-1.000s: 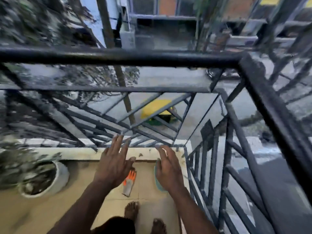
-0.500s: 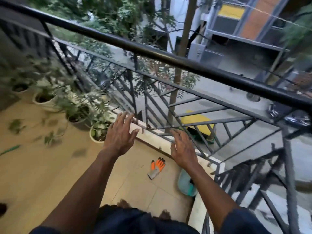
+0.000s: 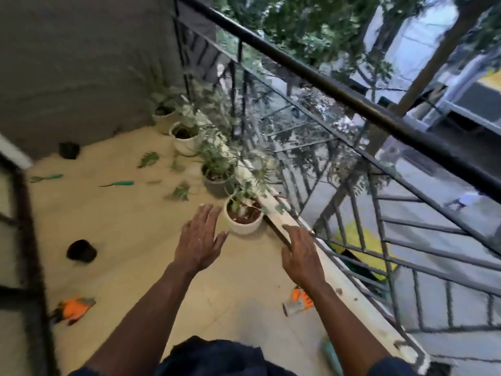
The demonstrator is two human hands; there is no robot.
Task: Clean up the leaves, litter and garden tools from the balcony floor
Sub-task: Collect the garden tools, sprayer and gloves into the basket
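Both hands reach forward, palms down, holding nothing: the left hand (image 3: 200, 240) has its fingers spread above the tiled floor (image 3: 130, 240), and the right hand (image 3: 301, 253) is flat and relaxed beside the white kerb (image 3: 349, 291) under the railing (image 3: 339, 90). I see one orange glove (image 3: 298, 301) just beside the right wrist and a second glove (image 3: 74, 308) far left. Loose leaves (image 3: 147, 159) lie by the row of potted plants (image 3: 242, 225). Two green-handled tools (image 3: 118, 183), blurred, probably hand tools, lie beyond, towards the grey wall (image 3: 81, 63). Two black pots (image 3: 81, 251) sit apart.
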